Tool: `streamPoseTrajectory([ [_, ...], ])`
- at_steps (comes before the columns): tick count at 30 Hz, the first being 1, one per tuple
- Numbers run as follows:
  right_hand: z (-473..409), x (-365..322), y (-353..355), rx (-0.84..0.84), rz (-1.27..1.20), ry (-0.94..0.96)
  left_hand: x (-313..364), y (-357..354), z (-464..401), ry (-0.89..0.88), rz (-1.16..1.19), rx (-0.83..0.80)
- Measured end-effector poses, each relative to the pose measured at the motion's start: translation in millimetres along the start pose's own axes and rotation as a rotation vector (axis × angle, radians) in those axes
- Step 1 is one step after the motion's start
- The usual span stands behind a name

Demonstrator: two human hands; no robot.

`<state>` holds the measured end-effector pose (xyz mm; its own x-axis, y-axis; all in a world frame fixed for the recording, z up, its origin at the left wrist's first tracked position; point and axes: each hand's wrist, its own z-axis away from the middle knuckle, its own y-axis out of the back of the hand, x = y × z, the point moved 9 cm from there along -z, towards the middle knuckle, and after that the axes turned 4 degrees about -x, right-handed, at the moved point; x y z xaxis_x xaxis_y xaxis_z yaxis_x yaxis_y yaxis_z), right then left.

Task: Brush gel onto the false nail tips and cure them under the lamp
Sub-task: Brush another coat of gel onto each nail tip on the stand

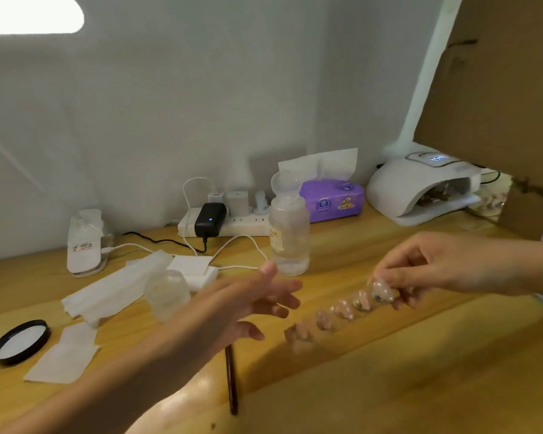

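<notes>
A strip of several decorated false nail tips (342, 311) runs diagonally above the wooden desk (389, 371), blurred by motion. My right hand (445, 264) pinches the strip's far right end. To the strip's left, my left hand (257, 305) hovers with its fingers spread and holds nothing. The white curing lamp (420, 189) stands at the back right with its display lit. A thin dark brush (231, 380) lies on the desk below my left hand.
A clear pump bottle (289, 233) stands behind my hands and a small clear jar (166, 292) sits left of my left hand. A power strip (226, 227) with cables, a purple tissue pack (333, 198), white wipes (113, 289) and a black-rimmed lid (21, 341) fill the left.
</notes>
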<state>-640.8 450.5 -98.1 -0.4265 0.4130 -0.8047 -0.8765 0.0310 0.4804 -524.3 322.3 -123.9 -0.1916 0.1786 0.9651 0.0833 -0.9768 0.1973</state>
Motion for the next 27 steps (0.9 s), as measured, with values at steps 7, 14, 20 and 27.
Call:
streamPoseTrajectory([
  [7,18,18,37,-0.031,0.080,-0.043,1,-61,-33,0.078,0.069,-0.331],
  [14,23,40,77,0.054,0.088,-0.085,17,-79,-70,0.078,0.081,-0.343],
  [20,39,81,146,0.354,0.118,-0.205,22,-84,-112,0.090,0.213,-0.180],
  [27,39,138,204,0.624,0.210,-0.369,17,-105,-179,0.200,0.303,-0.039],
])
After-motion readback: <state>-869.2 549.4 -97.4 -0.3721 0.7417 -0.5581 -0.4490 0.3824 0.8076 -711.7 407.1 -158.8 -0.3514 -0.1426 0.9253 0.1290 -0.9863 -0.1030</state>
